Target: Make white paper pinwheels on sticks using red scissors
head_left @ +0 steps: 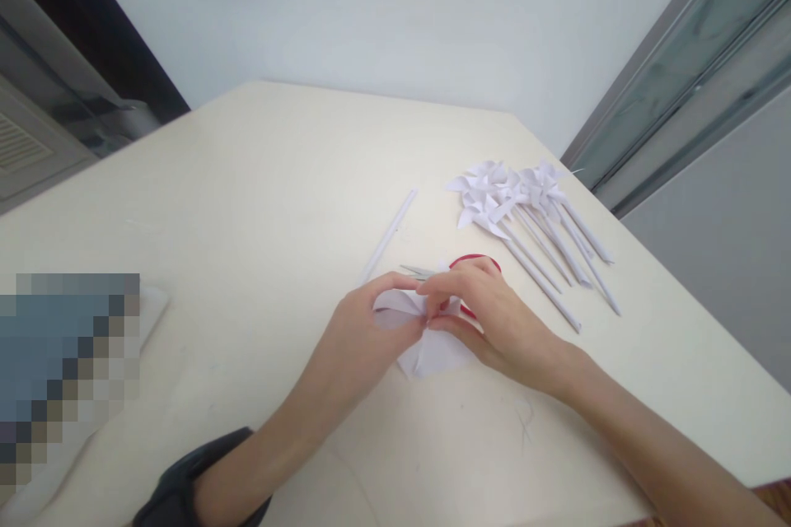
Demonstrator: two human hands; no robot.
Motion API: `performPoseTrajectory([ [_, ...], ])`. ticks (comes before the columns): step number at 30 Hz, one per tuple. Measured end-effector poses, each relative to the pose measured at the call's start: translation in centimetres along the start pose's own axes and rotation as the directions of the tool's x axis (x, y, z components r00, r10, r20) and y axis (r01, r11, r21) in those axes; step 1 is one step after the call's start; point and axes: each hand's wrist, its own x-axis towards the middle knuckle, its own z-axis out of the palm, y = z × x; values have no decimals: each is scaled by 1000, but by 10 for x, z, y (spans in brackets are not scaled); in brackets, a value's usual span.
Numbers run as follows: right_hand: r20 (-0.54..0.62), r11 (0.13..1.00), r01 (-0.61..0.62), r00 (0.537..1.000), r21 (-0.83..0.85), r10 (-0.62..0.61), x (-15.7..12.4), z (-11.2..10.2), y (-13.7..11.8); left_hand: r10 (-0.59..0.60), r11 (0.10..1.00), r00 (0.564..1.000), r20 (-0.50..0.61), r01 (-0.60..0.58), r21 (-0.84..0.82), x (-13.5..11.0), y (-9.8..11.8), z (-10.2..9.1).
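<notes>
Between my two hands is a white paper pinwheel [436,352], its blades folded in toward the centre. My left hand [364,321] grips its left side, thumb and fingers around a curled blade. The fingertips of my right hand [479,313] pinch the paper at the middle, touching my left fingertips; whatever small piece lies between them is hidden. Just behind the hands lie scissors [475,257] with red handles, partly covered by my right hand, blades pointing left. A rolled white paper stick [390,232] rests on the table beyond my left hand.
Several finished white pinwheels [494,193] on paper sticks [549,251] are piled at the right on the cream table [278,181]. A pixelated flat object [55,370] lies at the left edge. Thin thread-like scraps [524,420] lie near my right forearm. A wall stands behind.
</notes>
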Motion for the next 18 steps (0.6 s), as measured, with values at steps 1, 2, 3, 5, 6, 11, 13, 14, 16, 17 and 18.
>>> performPoseTrajectory([
  [1, 9, 1000, -1, 1000, 8, 1, 0, 2, 1, 7, 1000, 1000, -1, -7, -2, 1, -2, 0],
  [2, 18, 1000, 0, 1000, 19, 0, 0, 3, 2, 18, 1000, 1000, -3, -18, -3, 1, -4, 1],
  [3, 30, 1000, 1, 1000, 30, -2, 0, 4, 4, 30, 1000, 1000, -3, -30, -4, 2, -6, 1],
  [5, 44, 999, 13, 999, 49, -15, -1, 6, 6, 51, 999, 999, -7, -51, -9, 4, -11, 0],
  [6, 40, 998, 20, 999, 55, -22, -1, 6, 7, 60, 998, 998, -7, -60, -10, 5, -11, 0],
  [11, -69, 996, -21, 997, 87, 27, -1, 8, 11, 23, 999, 999, 34, -22, -23, 5, -3, -5],
  [13, -104, 991, -67, 991, 118, 80, -1, 9, 11, -29, 999, 999, 43, 31, -33, 4, 2, -5],
  [14, -117, 986, -91, 987, 139, 107, -1, 10, 11, -46, 998, 998, 40, 47, -34, 3, 3, -5],
  [16, -134, 976, -128, 979, 175, 153, -2, 11, 11, -59, 998, 997, 40, 60, -31, 2, 4, -6],
  [17, -141, 972, -144, 975, 187, 171, -2, 11, 11, -57, 998, 998, 40, 59, -32, 2, 5, -6],
  [18, -145, 969, -155, 972, 195, 185, -1, 12, 10, -54, 998, 998, 43, 56, -35, 1, 5, -7],
])
